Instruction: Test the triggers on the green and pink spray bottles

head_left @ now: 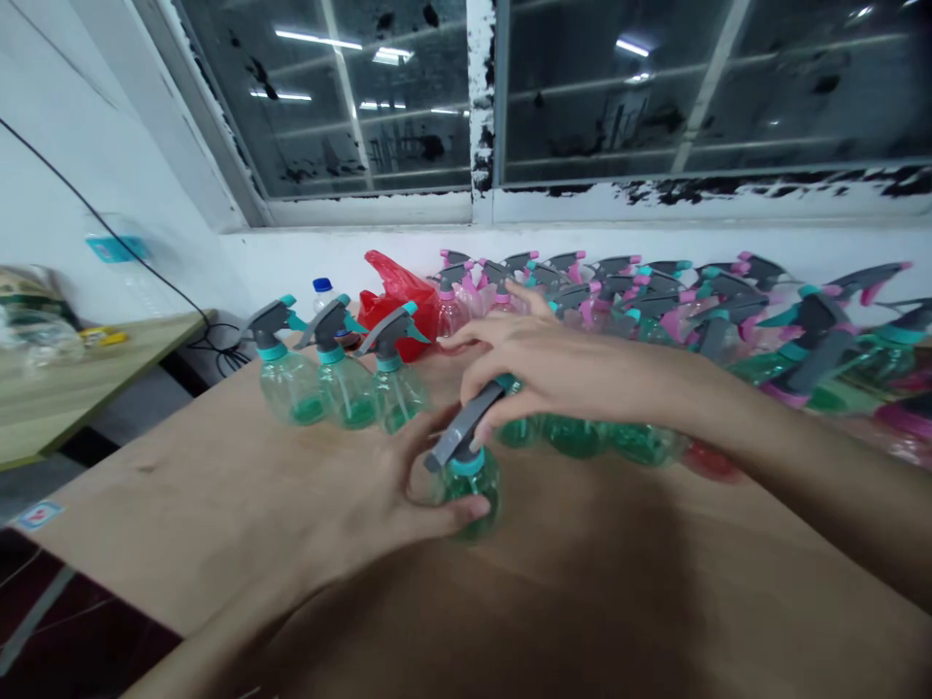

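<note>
A clear green spray bottle with a teal collar stands near the middle of the table, a little liquid inside. Round its body my left hand is wrapped, thumb in front. My right hand comes from the right over the bottle and grips its grey trigger head between thumb and bent fingers; the other fingers stretch out to the left. Behind my left hand, three more green spray bottles stand in a row. Under my right wrist are further green bottles, partly hidden by my arm.
Many pink and teal spray bottles crowd the back and right of the wooden table. A red plastic bag and a blue-capped bottle lie behind the row. At left are another table and a dark cable; a window rises behind.
</note>
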{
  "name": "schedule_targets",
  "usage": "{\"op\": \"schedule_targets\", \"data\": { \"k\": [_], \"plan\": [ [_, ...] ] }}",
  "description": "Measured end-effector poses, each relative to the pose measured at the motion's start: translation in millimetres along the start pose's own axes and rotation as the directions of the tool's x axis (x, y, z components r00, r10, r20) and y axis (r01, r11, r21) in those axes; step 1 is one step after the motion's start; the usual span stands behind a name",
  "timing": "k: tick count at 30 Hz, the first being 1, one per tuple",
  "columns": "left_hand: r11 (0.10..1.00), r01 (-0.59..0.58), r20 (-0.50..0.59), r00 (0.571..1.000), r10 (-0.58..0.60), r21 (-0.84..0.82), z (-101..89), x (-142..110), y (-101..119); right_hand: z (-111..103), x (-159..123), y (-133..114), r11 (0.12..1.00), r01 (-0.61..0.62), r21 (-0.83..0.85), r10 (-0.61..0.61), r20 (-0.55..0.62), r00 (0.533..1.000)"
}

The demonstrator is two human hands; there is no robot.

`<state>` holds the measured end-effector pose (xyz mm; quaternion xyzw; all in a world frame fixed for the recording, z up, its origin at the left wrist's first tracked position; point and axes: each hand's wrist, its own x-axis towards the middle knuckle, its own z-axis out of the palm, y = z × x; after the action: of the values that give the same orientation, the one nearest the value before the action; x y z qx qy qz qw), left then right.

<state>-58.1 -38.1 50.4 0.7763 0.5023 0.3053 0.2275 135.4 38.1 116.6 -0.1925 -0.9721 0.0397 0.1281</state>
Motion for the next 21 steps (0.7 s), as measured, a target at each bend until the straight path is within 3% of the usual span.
{"op": "schedule_targets", "data": {
  "k": [3,8,13,17,19,21],
  "plan": [
    [0.979,-0.040,0.163,0.984,0.073,-0.198,16.9,10.0,17.3,-4.1,-26.7,-14.6,1.000,0.014,-0.008,-0.013,0.009,1.000],
    [0.900,-0.120,0.235,0.943,0.235,-0.418,47.3,22.4,46.0,-8.5,-64.7,-24.1,0.999,-0.019,-0.044,0.017,-0.031,0.999],
    [0.881,-0.272,0.100,0.937,0.334,-0.386,82.1,28.8,54.2,-11.9,-94.0,-26.8,0.995,-0.093,-0.046,0.091,-0.031,0.995],
    [0.893,-0.313,0.002,0.944,0.331,-0.324,101.9,37.0,54.7,-10.9,-116.6,-26.8,0.980,-0.173,-0.100,0.161,-0.125,0.979],
    [0.887,-0.331,-0.033,0.940,0.339,-0.322,104.2,41.7,56.3,-8.8,-130.0,-27.3,0.963,-0.251,-0.101,0.221,-0.240,0.945],
    [0.889,-0.335,-0.050,0.940,0.337,-0.312,102.9,46.0,57.3,-2.7,-144.7,-28.5,0.937,-0.346,-0.034,0.307,-0.386,0.870]
  ]
}}
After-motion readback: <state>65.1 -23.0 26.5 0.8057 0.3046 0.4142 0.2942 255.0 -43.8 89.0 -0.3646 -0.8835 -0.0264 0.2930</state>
